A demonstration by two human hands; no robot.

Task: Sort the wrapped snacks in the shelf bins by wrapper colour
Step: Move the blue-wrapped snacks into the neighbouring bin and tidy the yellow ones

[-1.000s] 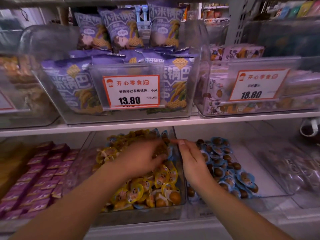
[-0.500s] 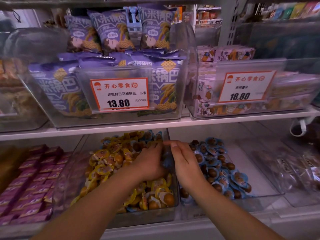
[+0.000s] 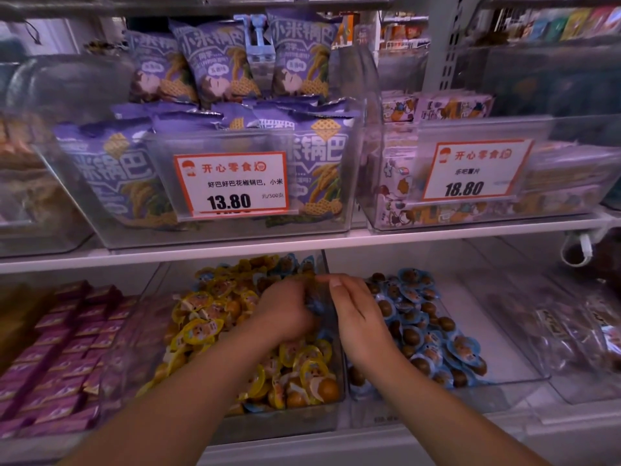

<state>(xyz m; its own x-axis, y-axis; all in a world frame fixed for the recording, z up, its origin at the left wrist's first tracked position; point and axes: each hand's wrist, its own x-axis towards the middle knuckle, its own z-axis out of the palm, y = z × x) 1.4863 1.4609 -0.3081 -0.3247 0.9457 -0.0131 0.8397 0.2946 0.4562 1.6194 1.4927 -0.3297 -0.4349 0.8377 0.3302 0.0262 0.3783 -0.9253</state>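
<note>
Left hand (image 3: pixel 285 314): fingers curled down into the yellow-wrapper bin (image 3: pixel 215 428), near its back right corner; they appear closed round a small bunch of blue-wrapped snacks (image 3: pixel 316 306) showing at the fingertips against the dividing wall. How many pieces it holds cannot be told.

Yellow-wrapped snacks (image 3: pixel 201 331): fill most of that bin. Stray blue wrappers (image 3: pixel 289 264) lie among them at the back edge and a few along the front edge, so the sort looks partly done.

Right hand (image 3: pixel 356 317): over the wall between the two bins, fingers loosely bent and close together, tips beside the left hand's. It seems to touch or steady the same blue bunch; whether it grips any piece cannot be told.

Blue-wrapper bin (image 3: pixel 524 375): just right of the yellow one on the lower shelf, holding blue-wrapped snacks (image 3: pixel 420 317) in its left half.

Risks, as judged:
- slick, rounded wrappers may slip from a full grasp during the lift over the wall and fall back among the yellow;
- a yellow piece may be caught up in the bunch and carried across;
- blue pieces buried under yellow at the front may be missed.

Adjacent stock: purple packets (image 3: pixel 60 348) in the bin at the left; purple snack bags (image 3: pixel 218 62) and price tag (image 3: pixel 232 183) on the shelf above.
</note>
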